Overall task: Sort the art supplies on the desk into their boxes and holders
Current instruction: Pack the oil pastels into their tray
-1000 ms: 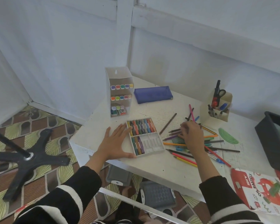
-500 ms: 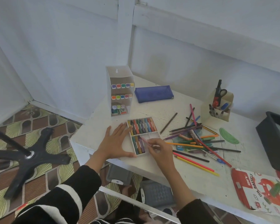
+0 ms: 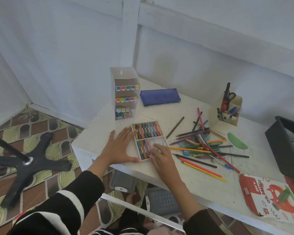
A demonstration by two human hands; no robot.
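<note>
Left hand (image 3: 120,148): lies flat on the table (image 3: 202,189), fingers straight and spread. Fingertips and thumb touch the left side of the pastel tray (image 3: 159,141). It grips nothing.
Right hand (image 3: 161,158): palm down, fingers relaxed and laid over the tray's near compartment. No grip on anything shows.
Pastel tray: white, two compartments, between the two hands at the table's near edge.
Far compartment: a full row of oil pastels (image 3: 148,131), just beyond both hands' fingertips.
Near compartment: a few pastels at its left end. A pink pastel (image 3: 148,145) is the last of them, just left of the right hand's fingertips. The slots under that hand are bare.
Loose pencils (image 3: 202,143): a crossed heap of mixed colours on the table, right of the right hand.
Pink and yellow pencils (image 3: 204,170): side by side, apart from the heap, just right of the right wrist.
Blue sharpener (image 3: 187,153): near the right hand, at the heap's near edge.
Marker holder (image 3: 125,94): upright, three tiers of coloured caps, beyond the left hand.
Blue pouch (image 3: 159,96): flat, beyond the tray.
Desk organiser (image 3: 229,109): holds scissors and pens, far right of the right hand.
Green protractor (image 3: 237,141): flat, beyond the heap.
Oil pastels box (image 3: 270,197): red and white, well right of the right forearm.
Black bin (image 3: 285,146): at the far right.
</note>
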